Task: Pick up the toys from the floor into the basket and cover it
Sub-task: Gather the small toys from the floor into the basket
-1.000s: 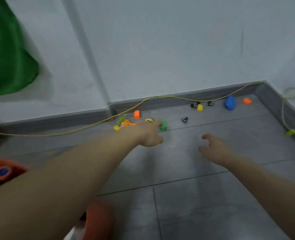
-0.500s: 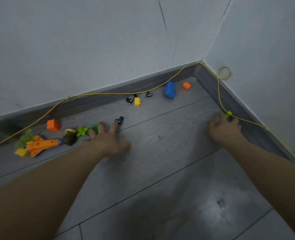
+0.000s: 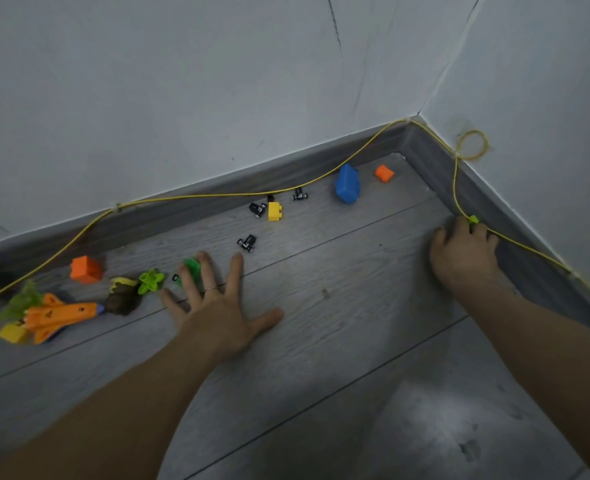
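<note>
My left hand (image 3: pixel 217 313) lay splayed flat on floor (image 3: pixel 338 341); right fingers (image 3: pixel 459 233) at cable (image 3: pixel 217 195), grasp unclear. Two orange blocks (image 3: pixel 85 270), three wheelsets (image 3: pixel 247 242).

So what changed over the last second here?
The right hand went right to the small green toy by the baseboard, fingers curled at it. The left hand spread flat on the floor. The view swung toward the corner. The toys look unmoved.

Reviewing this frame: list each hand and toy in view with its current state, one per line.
left hand: open, fingers spread on the floor
right hand: fingers curled at the small green toy by the baseboard
orange rocket: lying on its side
yellow brick: on the floor, untouched
blue toy: on the floor near the corner
basket: not in view
</note>
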Motion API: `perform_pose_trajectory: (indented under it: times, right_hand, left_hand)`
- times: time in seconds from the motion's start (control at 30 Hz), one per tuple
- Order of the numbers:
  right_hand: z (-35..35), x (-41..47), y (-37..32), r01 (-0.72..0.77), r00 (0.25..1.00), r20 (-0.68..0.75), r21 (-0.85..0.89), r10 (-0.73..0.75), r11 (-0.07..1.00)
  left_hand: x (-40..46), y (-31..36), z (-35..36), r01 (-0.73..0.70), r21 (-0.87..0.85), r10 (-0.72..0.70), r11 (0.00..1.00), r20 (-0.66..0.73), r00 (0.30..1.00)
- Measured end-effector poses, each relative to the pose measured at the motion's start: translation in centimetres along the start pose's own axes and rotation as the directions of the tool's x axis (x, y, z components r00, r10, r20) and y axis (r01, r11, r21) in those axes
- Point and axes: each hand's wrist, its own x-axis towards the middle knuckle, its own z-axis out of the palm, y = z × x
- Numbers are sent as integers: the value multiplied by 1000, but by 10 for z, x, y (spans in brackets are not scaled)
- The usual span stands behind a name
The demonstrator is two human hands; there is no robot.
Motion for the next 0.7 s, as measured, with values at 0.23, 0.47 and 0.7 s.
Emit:
perform_pose_trajectory:
  times: [0.23,0.47,0.7]
  right_hand:
    - [5,7,-10,-30,995,-99,22,33,999]
    - [12,14,-53,350,936,-56,51,-347,935]
    - [7,53,-95,324,942,50,117,-332,939]
  left_hand:
    - [-1,1,4,-12,10,12,1000,-25,1000]
    - [-1,1,5,-22,13,22,1000,-42,999]
    - [0,0,8,-24,20,25,1000,-58,998]
